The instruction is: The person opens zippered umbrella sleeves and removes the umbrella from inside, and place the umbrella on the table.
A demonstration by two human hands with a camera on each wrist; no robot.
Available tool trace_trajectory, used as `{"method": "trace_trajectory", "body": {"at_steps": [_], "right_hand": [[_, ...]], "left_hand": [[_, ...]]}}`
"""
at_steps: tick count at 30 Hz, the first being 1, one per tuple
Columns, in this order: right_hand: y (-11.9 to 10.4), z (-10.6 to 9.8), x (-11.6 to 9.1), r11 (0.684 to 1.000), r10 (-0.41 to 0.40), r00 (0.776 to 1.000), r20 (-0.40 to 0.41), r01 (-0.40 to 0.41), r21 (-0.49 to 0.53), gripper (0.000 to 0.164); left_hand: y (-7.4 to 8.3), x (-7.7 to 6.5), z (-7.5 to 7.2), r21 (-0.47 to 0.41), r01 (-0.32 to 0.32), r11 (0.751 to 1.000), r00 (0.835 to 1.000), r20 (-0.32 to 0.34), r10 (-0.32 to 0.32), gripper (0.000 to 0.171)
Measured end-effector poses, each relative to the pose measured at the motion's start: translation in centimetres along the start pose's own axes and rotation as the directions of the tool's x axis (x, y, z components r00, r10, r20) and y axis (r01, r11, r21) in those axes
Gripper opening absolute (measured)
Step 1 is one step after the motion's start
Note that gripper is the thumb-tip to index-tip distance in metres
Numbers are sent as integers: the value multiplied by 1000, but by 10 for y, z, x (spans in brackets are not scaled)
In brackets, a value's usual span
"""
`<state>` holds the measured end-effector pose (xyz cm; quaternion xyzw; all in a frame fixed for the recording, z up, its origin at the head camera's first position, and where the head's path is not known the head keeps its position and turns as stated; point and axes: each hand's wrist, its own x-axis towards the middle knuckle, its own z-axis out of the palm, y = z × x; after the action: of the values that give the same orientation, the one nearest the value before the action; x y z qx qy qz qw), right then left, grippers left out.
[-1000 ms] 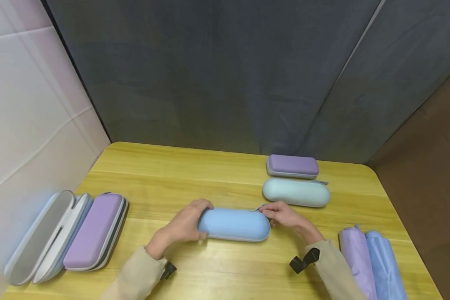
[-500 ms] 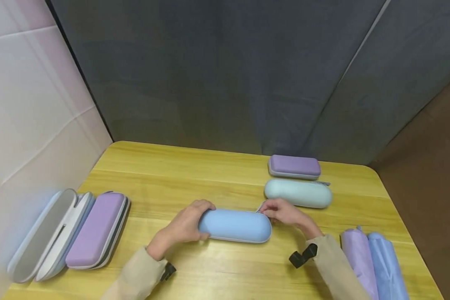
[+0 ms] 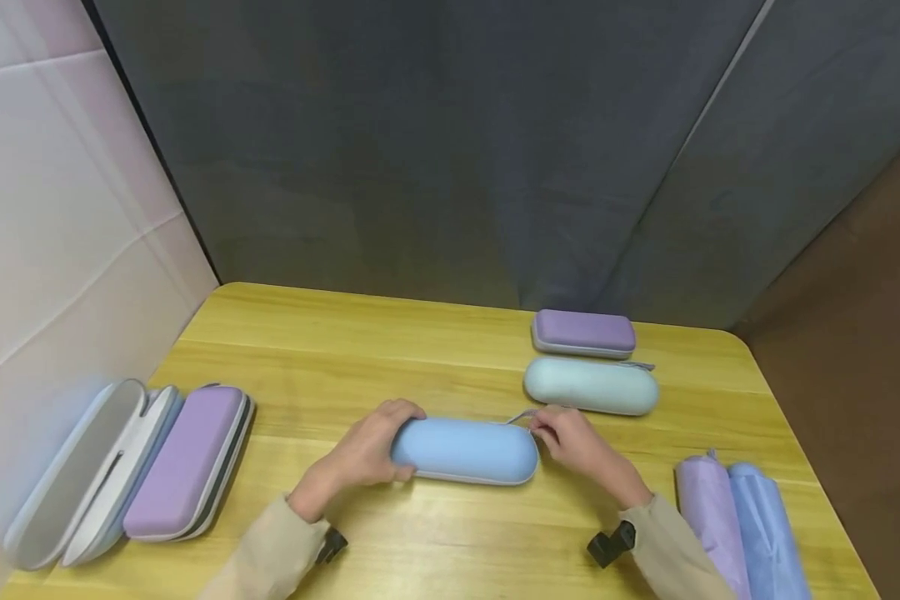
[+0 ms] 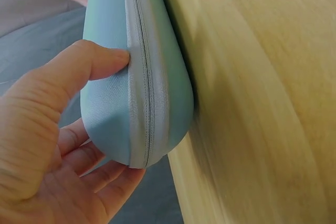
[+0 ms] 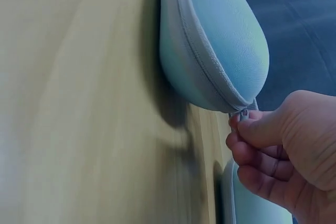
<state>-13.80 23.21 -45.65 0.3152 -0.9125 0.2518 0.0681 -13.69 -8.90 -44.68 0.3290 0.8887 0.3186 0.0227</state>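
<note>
A blue zippered hard case, rounded at both ends, lies crosswise on the wooden table in the head view. My left hand holds its left end, the thumb at the near side and the fingers curved round the far side. In the left wrist view the thumb lies beside the grey zipper, whose teeth are closed there. At the right end, my right hand pinches the zipper pull between thumb and index finger. A grey strap runs from the case's back edge to these fingers.
Behind on the right lie a mint case and a small purple case. Two wrapped umbrella-like rolls, purple and blue, lie at right. An open grey-lined case and a purple case stand at left.
My right hand has shifted slightly toward me around the case's right end with the zipper pull, and more of the strap shows. The left hand keeps its hold; the case stays in place.
</note>
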Motion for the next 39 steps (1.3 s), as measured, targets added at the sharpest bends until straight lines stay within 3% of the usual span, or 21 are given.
{"method": "trace_trajectory", "body": {"at_steps": [11, 18, 25, 33, 39], "right_hand": [[-17, 0, -21, 994, 79, 996, -53, -82, -73, 11], [-32, 4, -31, 986, 155, 987, -51, -158, -58, 12], [-47, 10, -30, 975, 223, 974, -43, -223, 1, 15], [-48, 13, -24, 959, 283, 957, -61, -283, 6, 23], [-50, 15, -21, 958, 284, 956, -71, -286, -8, 24]], "left_hand": [[-3, -1, 2, 30, -26, 999, 999, -35, 27, 61], [0, -5, 2, 74, -16, 997, 998, -61, 20, 60], [5, -10, 4, 100, 26, 995, 995, -99, -16, 58], [10, -14, 1, 98, 67, 993, 996, -65, -60, 58], [17, -20, 4, 159, 43, 986, 991, -134, -22, 60]]}}
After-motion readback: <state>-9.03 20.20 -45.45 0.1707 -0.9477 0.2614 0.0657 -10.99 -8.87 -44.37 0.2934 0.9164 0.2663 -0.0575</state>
